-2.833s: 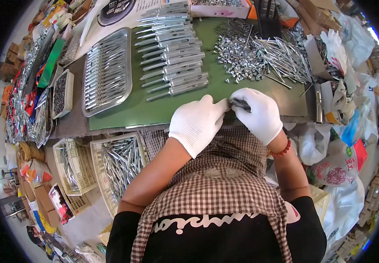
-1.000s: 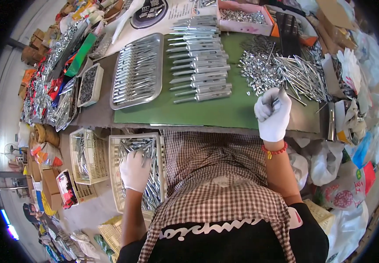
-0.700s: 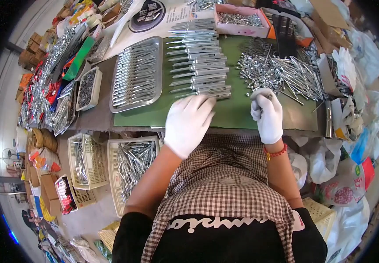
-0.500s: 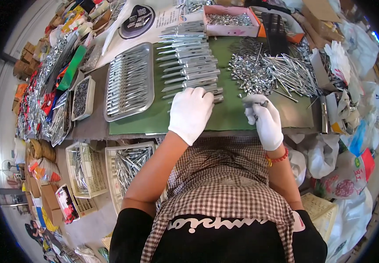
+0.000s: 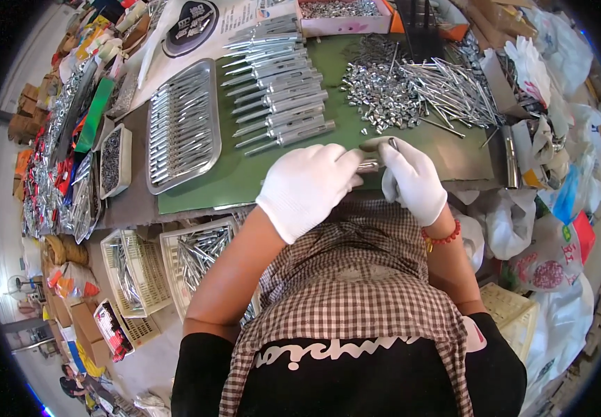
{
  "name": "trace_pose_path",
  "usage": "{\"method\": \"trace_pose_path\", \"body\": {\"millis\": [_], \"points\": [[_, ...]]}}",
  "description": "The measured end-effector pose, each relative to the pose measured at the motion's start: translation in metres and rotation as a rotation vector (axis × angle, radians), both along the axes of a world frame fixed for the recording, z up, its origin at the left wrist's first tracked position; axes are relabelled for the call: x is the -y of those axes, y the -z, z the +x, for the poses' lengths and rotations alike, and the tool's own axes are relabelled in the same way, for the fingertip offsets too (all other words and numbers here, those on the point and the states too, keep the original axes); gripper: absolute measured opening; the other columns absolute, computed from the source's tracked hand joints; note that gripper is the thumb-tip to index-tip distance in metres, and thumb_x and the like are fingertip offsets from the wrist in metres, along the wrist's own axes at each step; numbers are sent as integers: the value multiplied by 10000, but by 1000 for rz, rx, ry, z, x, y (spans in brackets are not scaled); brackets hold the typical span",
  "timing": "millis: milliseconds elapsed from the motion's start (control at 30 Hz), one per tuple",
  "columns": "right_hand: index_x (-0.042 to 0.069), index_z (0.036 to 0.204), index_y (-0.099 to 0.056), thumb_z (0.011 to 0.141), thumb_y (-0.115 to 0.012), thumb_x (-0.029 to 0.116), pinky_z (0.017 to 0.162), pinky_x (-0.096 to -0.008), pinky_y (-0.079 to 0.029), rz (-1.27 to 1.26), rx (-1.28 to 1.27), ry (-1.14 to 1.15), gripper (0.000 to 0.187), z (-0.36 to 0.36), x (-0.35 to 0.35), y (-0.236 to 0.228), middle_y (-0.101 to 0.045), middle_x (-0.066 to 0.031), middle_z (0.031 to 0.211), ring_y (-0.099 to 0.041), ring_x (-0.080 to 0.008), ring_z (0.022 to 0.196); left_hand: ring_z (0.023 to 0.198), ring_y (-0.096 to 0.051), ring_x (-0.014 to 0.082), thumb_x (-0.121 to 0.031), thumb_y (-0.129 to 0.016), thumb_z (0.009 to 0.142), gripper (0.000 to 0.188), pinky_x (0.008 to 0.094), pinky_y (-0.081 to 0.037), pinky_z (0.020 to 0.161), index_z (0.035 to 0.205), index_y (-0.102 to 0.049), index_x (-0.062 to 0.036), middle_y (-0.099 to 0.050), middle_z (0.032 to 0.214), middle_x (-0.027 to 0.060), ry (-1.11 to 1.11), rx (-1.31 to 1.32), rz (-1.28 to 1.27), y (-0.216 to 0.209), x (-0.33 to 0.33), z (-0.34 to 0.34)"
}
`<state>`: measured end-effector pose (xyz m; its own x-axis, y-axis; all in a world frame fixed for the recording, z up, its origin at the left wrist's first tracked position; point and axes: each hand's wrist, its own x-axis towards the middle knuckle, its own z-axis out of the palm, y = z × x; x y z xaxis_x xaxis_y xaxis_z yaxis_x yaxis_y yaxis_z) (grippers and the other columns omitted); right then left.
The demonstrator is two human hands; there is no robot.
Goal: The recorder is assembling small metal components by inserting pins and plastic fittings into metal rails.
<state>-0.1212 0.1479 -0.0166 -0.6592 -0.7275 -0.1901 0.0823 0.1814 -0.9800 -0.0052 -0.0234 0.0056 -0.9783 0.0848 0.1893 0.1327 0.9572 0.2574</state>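
Both hands wear white gloves and meet at the front edge of the green work mat (image 5: 245, 184). My left hand (image 5: 309, 189) is closed around a silver metal tube (image 5: 368, 166), whose end sticks out toward the right. Beside that end, my right hand (image 5: 415, 179) pinches a small dark metal piece (image 5: 393, 144) between thumb and fingers; its exact kind cannot be made out. Beyond my left hand lies a row of silver pointed tools with slotted tubular bodies (image 5: 290, 128). Small silver metal caps (image 5: 377, 104) and a heap of thin metal rods (image 5: 450, 90) lie beyond my right hand.
A metal tray (image 5: 215, 132) full of similar pointed tools stands at left, with a small white bin (image 5: 128, 156) of dark pieces beside it. A pink box (image 5: 345, 26) of small parts sits at the back. Plastic crates (image 5: 168, 271) hang low at left; bags crowd the right.
My left hand has taken a tube from the near end of the row and brought it right. My hands have come together. The view has shifted slightly.
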Motion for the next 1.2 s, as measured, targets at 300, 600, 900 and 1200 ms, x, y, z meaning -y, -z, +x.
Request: {"method": "trace_pose_path", "body": {"millis": [300, 600, 900, 1200], "points": [[-1, 959, -655, 998, -535, 247, 440, -230, -355, 181, -135, -72, 279, -6, -1, 0, -585, -9, 618, -447, -61, 444, 796, -647, 292, -203, -676, 849, 291, 370, -521, 679, 1127, -661, -118, -644, 886, 84, -65, -117, 146, 10, 6, 5], [24, 937, -649, 951, -624, 262, 644, -386, -497, 157, -499, -26, 240, -9, 0, 8, -646, -166, 772, -644, -324, 697, 718, -636, 300, -171, -641, 844, 297, 382, -520, 634, 1139, -672, -199, -619, 850, 88, -183, 9, 178, 14, -1, 4], [122, 986, -706, 912, -587, 266, 778, -459, -522, 365, -1266, -112, 200, -89, 95, -10, -647, -108, 983, -649, -338, 902, 682, -627, 341, -212, -584, 883, 226, 450, -512, 590, 1098, -653, -195, -578, 829, 129, -220, 38, 24, 20, -6, -3], [74, 990, -648, 841, -647, 273, 791, -491, -532, 557, -1332, -258, 248, -100, 128, -5, -659, -183, 975, -662, -382, 902, 729, -661, 341, -199, -544, 892, 192, 456, -535, 621, 1059, -616, -138, -598, 866, 161, -193, 83, 116, 24, -11, 3]]}}
